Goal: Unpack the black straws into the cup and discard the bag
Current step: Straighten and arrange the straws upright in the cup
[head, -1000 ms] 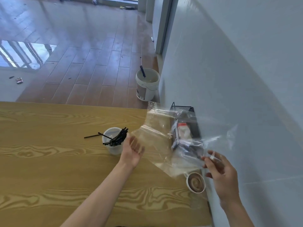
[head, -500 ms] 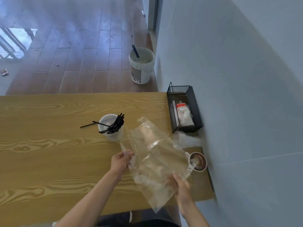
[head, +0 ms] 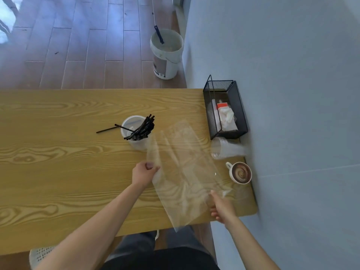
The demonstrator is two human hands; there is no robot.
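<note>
Holding an emptied clear plastic bag [head: 183, 172] stretched over the wooden table [head: 58, 172], a person pinches one edge in the left hand [head: 145, 172] and grips the opposite corner with the right hand [head: 221, 208]. Black straws [head: 141, 127] already stand in the white cup [head: 134, 133], one lying across its rim. Unpacking looks finished; discarding remains, likely calling for crumpling the bag and finding a bin.
</note>
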